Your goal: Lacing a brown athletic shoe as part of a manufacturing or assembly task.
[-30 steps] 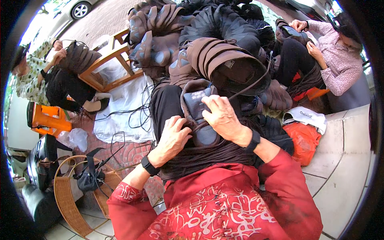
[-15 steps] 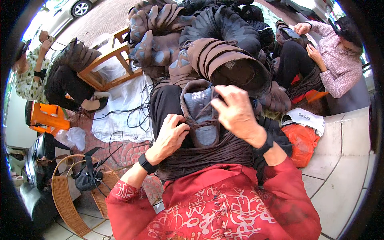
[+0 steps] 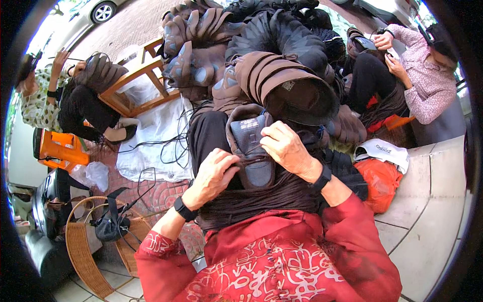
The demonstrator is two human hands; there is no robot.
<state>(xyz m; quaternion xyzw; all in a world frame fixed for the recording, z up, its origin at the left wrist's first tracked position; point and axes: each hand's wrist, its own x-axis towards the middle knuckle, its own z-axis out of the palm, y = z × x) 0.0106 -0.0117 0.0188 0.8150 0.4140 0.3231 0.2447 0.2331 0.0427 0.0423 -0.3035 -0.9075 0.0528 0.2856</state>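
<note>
Head view: at centre frame a brown and grey shoe upper (image 3: 250, 146) lies on the person's lap, tongue end toward the top of the frame, over a bundle of dark brown laces (image 3: 261, 194) that spreads across the lap. The left hand (image 3: 214, 173) sits just left of the upper, fingers curled and pinched on a lace at the upper's left edge. The right hand (image 3: 288, 148) rests on the upper's right side, fingers bent and closed over a lace near the tongue; how tightly it grips cannot be told. Both wrists carry black bands, and red patterned sleeves (image 3: 261, 267) fill the lower middle of the frame. Directly above the upper, a stack of nested brown uppers (image 3: 289, 83) lies on its side, its dark opening facing the camera. More grey-and-brown uppers (image 3: 196, 48) are piled at upper centre. An orange plastic bag (image 3: 380, 181) lies at right of centre on a pale tiled ledge (image 3: 432, 201). A seated person in a pink top (image 3: 427, 83) is at upper right; another in a spotted top (image 3: 37, 103) at upper left, beside a wooden frame (image 3: 133, 88). A wicker basket (image 3: 83, 251) stands at lower left.
</note>
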